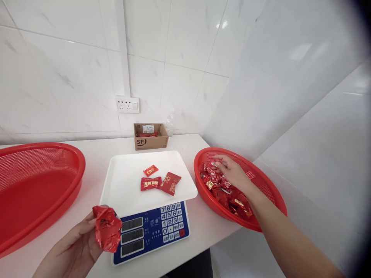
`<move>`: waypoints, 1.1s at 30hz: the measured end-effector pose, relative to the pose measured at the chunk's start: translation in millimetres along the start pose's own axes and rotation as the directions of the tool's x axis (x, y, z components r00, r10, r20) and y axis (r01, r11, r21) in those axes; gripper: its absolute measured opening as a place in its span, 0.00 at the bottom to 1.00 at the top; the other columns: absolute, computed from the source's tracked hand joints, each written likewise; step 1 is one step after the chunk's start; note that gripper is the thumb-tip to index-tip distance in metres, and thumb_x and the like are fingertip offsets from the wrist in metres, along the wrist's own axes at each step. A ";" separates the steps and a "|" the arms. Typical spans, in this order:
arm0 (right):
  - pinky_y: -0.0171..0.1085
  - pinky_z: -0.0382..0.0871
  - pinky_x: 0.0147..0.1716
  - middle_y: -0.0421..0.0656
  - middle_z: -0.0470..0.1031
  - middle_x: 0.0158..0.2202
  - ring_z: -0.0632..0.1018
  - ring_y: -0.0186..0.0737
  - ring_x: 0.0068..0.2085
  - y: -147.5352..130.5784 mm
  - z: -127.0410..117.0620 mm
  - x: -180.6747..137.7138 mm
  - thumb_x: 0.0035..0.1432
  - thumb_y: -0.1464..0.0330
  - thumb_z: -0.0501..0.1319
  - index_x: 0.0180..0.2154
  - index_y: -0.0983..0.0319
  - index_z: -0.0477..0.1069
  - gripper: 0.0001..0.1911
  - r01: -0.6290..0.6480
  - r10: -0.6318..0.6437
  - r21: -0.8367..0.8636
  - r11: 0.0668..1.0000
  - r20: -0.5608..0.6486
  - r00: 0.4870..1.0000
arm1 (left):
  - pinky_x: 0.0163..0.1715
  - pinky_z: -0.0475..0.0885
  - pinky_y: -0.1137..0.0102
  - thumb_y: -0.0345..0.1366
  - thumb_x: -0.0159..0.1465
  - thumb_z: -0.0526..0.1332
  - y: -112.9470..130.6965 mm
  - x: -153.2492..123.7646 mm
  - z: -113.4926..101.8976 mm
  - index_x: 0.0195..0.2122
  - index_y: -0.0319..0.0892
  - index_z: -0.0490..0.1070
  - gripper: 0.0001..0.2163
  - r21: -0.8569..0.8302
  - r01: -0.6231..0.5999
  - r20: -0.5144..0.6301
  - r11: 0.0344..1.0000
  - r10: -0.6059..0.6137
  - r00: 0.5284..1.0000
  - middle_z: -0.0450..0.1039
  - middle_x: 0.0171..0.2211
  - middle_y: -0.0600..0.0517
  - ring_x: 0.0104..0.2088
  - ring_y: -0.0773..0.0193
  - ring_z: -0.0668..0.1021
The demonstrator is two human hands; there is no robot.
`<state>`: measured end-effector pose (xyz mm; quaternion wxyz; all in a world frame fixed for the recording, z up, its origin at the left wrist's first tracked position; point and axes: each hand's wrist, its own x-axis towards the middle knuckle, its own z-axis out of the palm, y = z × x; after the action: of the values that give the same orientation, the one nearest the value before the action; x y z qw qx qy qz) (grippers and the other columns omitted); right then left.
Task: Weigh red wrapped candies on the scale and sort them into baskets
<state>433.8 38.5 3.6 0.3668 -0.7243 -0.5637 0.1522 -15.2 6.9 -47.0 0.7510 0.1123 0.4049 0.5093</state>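
Note:
My left hand [75,247] is closed on a crumpled red foil bag [107,227], held just in front of the scale's blue keypad panel [156,229]. My right hand [232,172] reaches into the small red basket [269,183] on the right, its fingers bent down among several red candy packets [224,193]; whether they pinch one is hidden. The scale's white tray [124,181] carries three red packets: a small one [150,170] and two larger ones [151,183], [170,183].
A large red basket [43,173] sits at the left on the white counter [95,148]. A small cardboard box [150,137] stands at the back by the tiled wall, under a wall socket [128,104]. The counter ends just right of the small basket.

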 end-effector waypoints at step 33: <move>0.50 0.55 0.57 0.46 0.58 0.60 0.61 0.46 0.60 -126.1 92.1 -93.6 0.57 0.56 0.56 0.58 0.53 0.58 0.28 0.061 -0.361 0.516 0.854 0.504 0.785 | 0.38 0.72 0.65 0.39 0.54 0.63 1.8 -39.4 44.9 0.36 0.45 0.73 0.09 0.494 -0.207 0.170 0.844 0.140 0.975 0.75 0.34 0.51 0.37 0.58 0.75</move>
<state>256.8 -3.2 11.1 0.3558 -0.4596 -0.6737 0.4563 10.0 -15.1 2.6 0.6697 0.3750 0.4643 0.4421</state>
